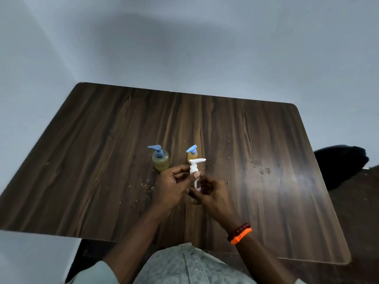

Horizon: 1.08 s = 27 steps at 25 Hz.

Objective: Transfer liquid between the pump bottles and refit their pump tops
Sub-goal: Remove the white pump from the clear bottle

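a dark wood-grain tabletop (256,140) fills the view under pale bare walls, with crumbs scattered near the middle. the person's two arms reach in from the near edge. toward the middle of the tabletop stand two bottles with blue pump tops: a rounder yellowish bottle (161,159) on the left and a slimmer amber bottle (192,155) just behind the hands. the left hand (171,187) and right hand (209,194) meet around a small clear bottle (197,187), upright, its long axis roughly vertical. the right hand's grip wraps the bottle body low down; the left hand's grip is narrow, fingertips pinching the collar of the white pump top (194,167), which sits directly above the right hand. the pump looks partly seated, so turning it on the neck seems the step in hand.
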Available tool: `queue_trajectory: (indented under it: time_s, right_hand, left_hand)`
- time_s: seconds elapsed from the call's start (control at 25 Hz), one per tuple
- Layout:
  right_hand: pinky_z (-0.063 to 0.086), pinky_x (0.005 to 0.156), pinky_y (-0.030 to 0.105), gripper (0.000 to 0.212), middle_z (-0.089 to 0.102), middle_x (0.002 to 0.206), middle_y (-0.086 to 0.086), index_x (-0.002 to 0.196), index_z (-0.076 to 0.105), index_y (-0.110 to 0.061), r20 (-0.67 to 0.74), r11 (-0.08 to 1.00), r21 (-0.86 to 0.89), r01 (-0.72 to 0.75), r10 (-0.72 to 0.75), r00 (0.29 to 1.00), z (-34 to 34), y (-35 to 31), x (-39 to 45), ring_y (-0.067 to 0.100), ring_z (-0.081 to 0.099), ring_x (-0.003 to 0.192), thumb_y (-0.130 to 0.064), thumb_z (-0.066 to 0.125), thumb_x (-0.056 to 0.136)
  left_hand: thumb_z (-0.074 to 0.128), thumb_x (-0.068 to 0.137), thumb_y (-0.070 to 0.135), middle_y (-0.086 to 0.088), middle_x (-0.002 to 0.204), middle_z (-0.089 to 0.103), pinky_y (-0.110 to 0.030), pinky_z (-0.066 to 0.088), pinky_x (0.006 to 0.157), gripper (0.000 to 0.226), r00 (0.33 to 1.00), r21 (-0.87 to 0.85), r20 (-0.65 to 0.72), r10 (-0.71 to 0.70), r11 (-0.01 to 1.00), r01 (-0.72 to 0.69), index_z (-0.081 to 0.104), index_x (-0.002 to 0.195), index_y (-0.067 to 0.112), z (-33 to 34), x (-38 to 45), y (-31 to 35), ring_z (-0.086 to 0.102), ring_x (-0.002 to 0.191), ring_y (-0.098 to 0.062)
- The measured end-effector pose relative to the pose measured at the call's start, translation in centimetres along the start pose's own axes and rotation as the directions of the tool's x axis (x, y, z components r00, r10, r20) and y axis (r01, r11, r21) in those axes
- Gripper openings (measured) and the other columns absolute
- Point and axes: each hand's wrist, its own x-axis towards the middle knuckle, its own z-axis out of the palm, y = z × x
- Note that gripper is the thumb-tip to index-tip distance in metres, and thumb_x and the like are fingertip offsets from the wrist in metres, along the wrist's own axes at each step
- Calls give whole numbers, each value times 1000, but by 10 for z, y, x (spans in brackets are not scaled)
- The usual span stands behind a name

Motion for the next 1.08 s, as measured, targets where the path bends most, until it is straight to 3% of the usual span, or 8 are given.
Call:
queue_trajectory:
  time_s: [0.16,0.28,0.36,0.44,0.6,0.84,0.96,1.08]
  right_hand:
    - [64,65,39,27,75,84,4,100,75,-11,-94,983,-176,55,-72,993,10,1,-4,20,73,73,-27,87,82]
    - [65,63,34,26,77,94,24,106,75,1,-4,997,68,-29,29,1000,12,-2,-12,32,77,78,-13,83,87]
    - [64,64,31,25,76,100,29,109,75,4,73,970,219,-104,91,993,15,-1,-21,29,76,80,-8,80,88]
    - [65,65,35,26,77,98,25,108,75,-1,35,972,205,-111,106,994,20,1,-25,30,77,83,-13,83,86]
    - [66,66,41,26,78,87,-3,103,75,-26,-113,978,-209,-27,3,994,30,10,-22,14,76,74,-40,83,82]
    - [66,62,37,30,75,93,20,104,73,-3,-22,991,64,-115,116,993,16,-5,-20,26,76,75,-22,85,85]
    - [64,62,32,29,75,90,10,103,72,-9,-17,996,-41,-78,77,997,18,-2,-17,15,75,72,-24,87,83]
    - [63,63,29,31,73,86,-8,97,68,-26,-104,965,-262,-25,-3,995,28,0,-14,6,72,76,-40,87,77]
  left_hand:
    - [95,76,14,3,82,82,-29,63,65,29,996,4,-74,-47,999,47,73,94,14,-4,0,1,78,78,-14]
    - [82,88,11,-12,121,80,-40,64,96,46,968,-176,234,-95,975,138,67,131,6,-22,3,2,77,114,-25]
    - [77,88,7,-17,124,78,-37,64,97,44,936,-193,334,-112,964,184,68,131,1,-34,0,5,76,117,-27]
    - [86,80,2,-18,110,82,-31,65,84,34,972,-90,198,-126,985,146,77,112,5,-36,-2,8,80,102,-25]
    - [97,70,7,-6,82,80,-31,66,72,30,994,51,-60,-91,994,94,79,94,7,-19,-2,2,77,79,-18]
    - [76,92,1,-8,114,83,-32,64,94,30,963,-98,237,-125,984,152,74,122,5,-25,1,7,79,110,-19]
    - [95,74,9,-1,86,84,-29,65,76,27,997,94,10,-83,992,81,80,94,18,-26,3,7,80,84,-12]
    - [100,67,37,-2,74,79,-44,65,76,29,989,120,-137,-62,990,78,79,81,23,-13,0,2,78,76,-23]
